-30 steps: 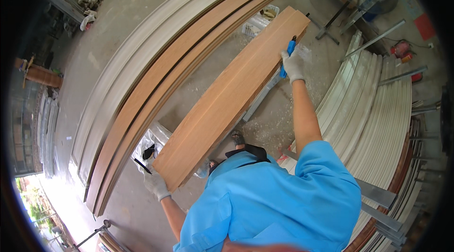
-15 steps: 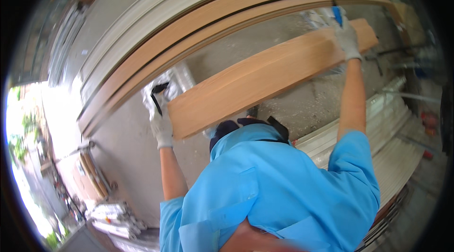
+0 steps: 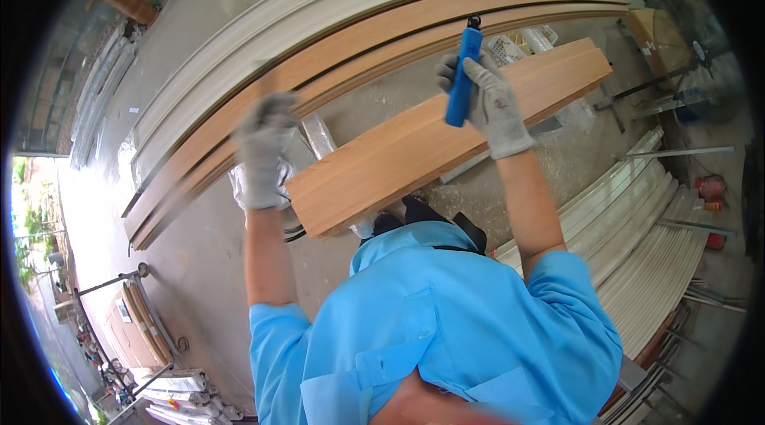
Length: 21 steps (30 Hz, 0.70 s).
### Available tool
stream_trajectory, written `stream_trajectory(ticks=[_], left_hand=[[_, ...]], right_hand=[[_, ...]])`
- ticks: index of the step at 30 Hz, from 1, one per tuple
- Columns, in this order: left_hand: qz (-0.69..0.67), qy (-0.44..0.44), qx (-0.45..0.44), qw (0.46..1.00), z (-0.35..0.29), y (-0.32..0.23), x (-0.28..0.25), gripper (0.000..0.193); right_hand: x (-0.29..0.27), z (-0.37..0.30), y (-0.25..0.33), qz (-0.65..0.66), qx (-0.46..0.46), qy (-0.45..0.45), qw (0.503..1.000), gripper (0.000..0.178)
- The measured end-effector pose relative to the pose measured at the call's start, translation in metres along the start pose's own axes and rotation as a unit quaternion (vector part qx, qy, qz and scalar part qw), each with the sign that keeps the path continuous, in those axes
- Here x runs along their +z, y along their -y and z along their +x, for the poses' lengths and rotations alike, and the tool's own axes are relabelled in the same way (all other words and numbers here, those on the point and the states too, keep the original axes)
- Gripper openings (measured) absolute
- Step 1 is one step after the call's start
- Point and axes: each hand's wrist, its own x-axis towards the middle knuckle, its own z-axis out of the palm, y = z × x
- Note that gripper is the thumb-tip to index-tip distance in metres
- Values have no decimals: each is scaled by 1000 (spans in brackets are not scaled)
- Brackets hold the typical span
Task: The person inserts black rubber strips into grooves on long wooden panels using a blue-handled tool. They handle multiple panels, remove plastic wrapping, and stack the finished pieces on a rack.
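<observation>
A long wood-grain board (image 3: 446, 134) lies slanting across the space in front of me, rising to the right. Over its upper edge my gloved right hand (image 3: 490, 102) is closed around a blue bar-shaped tool (image 3: 462, 78) with a black ring-like end pointing up. The tool's exact kind is unclear. My gloved left hand (image 3: 267, 146) is off the board's left end, blurred by motion, its fingers curled. A faint streak stands above those fingers, but what they hold is too smeared to name.
Long wood-grain panels (image 3: 343, 54) and pale strips (image 3: 319, 6) run in an arc beyond the board. Pale slats (image 3: 637, 257) are stacked at the right. A white basket (image 3: 506, 49) sits behind the board; flat brown cartons (image 3: 143, 317) lean at the lower left.
My right hand has moved left from the board's right end, and the blue tool now shows fully. My left hand has risen and shifted slightly left, away from the board's end.
</observation>
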Motion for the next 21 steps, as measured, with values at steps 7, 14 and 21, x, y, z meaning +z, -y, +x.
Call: stream_trajectory(ticks=[7, 14, 21], left_hand=[[85, 191, 89, 974, -28, -53, 105, 34], [20, 285, -129, 950, 0, -61, 87, 28], [-52, 314, -48, 947, 8, -85, 205, 34]], right_hand=[[57, -20, -17, 46, -23, 9, 999, 30], [13, -24, 52, -739, -482, 10, 470, 50], [-104, 8, 81, -691, -303, 136, 642, 42]])
